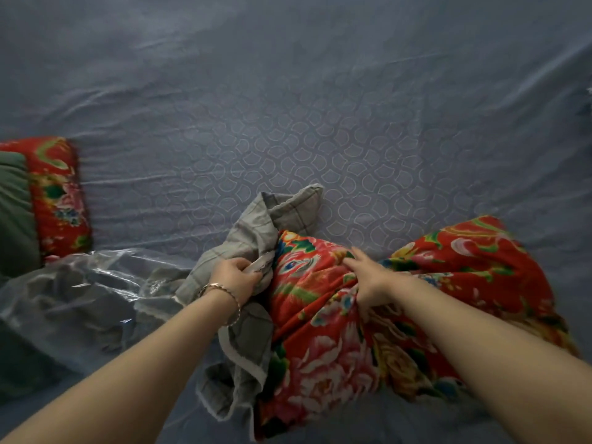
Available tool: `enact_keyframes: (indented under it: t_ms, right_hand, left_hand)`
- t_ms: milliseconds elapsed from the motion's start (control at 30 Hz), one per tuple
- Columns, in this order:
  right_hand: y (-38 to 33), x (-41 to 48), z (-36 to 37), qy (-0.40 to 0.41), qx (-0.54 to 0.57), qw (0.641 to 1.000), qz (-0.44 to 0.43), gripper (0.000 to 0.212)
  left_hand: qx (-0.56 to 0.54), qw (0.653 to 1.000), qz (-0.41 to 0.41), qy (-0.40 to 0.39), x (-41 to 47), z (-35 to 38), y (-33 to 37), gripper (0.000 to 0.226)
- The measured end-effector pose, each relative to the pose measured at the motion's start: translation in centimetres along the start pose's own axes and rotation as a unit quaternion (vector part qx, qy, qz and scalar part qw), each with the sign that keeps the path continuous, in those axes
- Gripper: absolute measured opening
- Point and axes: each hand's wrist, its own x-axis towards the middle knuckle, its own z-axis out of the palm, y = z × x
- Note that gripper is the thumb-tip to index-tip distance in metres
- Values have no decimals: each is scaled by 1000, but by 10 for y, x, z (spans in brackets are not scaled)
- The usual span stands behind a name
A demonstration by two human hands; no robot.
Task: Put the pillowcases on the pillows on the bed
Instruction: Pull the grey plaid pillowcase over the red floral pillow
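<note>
Left hand [237, 277] grips the bunched grey pillowcase [253, 232]; right hand [371, 280] clutches the red floral pillow [323, 347] touching it. Both lie on the blue bed [288, 107], near its front edge.
</note>
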Motion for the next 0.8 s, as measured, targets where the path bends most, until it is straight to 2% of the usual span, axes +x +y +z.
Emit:
enact_keyframes:
  t_ms: [100,167,233,333,367,433,500,600,700,800]
  right_hand:
    - [11,12,-10,-6,142,990,-9,120]
    - [19,16,-18,2,156,988,8,133]
    - [23,26,-21,1,138,990,40,148]
    - [15,40,-11,-43,7,997,65,156]
    - [12,42,-8,-45,-1,997,56,156]
    - [8,36,-7,-25,38,999,21,144]
    - [3,12,-3,42,31,998,-25,114]
    - [-3,-33,20,132,-20,987,-89,74]
    - [-6,-78,38,145,-54,973,-172,59]
    - [-3,-102,30,191,-100,953,-210,57]
  left_hand:
    - [-17,1000,5,2,4,2,-7,4]
    - [-39,999,-1,3,7,2,-11,6]
    - [-51,999,-7,4,9,1,-12,7]
    - [-49,998,-22,-11,13,-1,-14,13]
    - [-50,998,-26,-14,14,-1,-15,16]
    - [-50,998,-34,-7,14,-1,-14,23]
    - [-67,997,-41,0,12,-1,-10,28]
    - [-202,977,-57,33,13,-7,6,26]
    - [-300,951,-69,24,12,-16,25,12]
    - [-221,973,3,-67,-1,-14,47,15]
